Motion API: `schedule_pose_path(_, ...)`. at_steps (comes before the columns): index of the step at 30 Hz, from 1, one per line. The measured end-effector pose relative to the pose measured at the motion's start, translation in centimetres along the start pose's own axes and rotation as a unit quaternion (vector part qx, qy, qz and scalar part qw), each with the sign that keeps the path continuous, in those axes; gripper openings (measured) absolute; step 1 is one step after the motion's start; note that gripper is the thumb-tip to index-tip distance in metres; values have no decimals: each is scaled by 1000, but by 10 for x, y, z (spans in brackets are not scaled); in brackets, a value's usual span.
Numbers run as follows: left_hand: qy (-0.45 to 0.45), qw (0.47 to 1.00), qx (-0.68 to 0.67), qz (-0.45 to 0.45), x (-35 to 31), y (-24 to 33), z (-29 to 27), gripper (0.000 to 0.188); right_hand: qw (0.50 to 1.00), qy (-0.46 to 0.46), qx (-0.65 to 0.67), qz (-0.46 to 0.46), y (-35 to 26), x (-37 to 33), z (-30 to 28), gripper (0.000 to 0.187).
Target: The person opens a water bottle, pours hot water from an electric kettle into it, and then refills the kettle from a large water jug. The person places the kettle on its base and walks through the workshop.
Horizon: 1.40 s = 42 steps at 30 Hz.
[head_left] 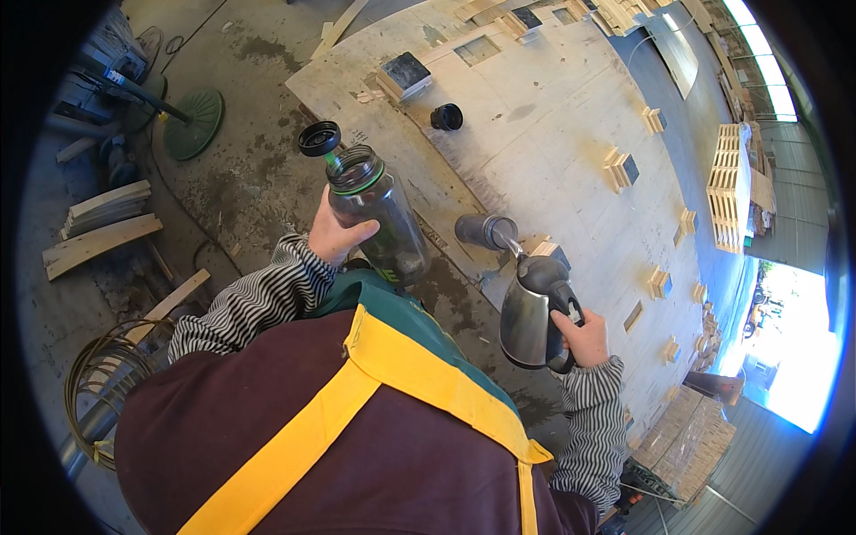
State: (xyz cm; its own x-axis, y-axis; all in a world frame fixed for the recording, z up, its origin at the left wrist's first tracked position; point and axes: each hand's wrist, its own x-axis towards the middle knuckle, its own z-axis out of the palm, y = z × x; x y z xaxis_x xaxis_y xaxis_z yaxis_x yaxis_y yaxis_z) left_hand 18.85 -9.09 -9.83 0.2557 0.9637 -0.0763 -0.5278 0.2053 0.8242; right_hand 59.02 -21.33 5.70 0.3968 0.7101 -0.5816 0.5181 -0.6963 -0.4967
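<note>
My left hand (337,234) is wrapped round a large see-through grey water bottle (382,218) with a green ring at its neck. The bottle's mouth is uncovered, and its black lid (319,138) is off to the upper left, joined by a green strap. My right hand (584,337) grips the black handle of a steel electric kettle (528,312). The kettle tilts with its spout at the rim of a dark see-through cup (481,230), and a thin stream of water runs from spout to cup. A black cup-like cap (447,117) lies farther off on the board.
A broad plywood platform (535,134) carries several small wooden blocks, one dark-topped block (404,77) among them. A round green stand base (193,123), stacked planks (102,214) and a coil of wire (98,383) are at the left. A wooden pallet (729,187) stands at the right.
</note>
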Motion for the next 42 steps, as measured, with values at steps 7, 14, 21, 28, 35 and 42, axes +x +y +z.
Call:
schedule_pose_path(7, 12, 1000, 25, -1, -1, 0, 3, 84, 1000, -10, 14, -5, -3, -1, -1, 33)
schedule_pose_path(14, 19, 999, 31, 1, -1, -4, 2, 83, 1000, -12, 8, -3, -4, 0, -2, 32)
schedule_pose_path(21, 14, 1000, 12, -4, -4, -5, 0, 82, 1000, -5, -2, -6, -3, 1, -3, 33)
schedule_pose_path(28, 3, 1000, -8, -5, -6, -2, 0, 82, 1000, -6, -5, -8, -1, 1, -3, 34)
schedule_pose_path(35, 2, 1000, -16, 10, -8, 1, 4, 83, 1000, -2, -4, -2, 0, -2, -4, 33)
schedule_pose_path(42, 1, 1000, -13, 4, -9, -2, 3, 83, 1000, 4, -14, 1, 1, -2, -7, 33)
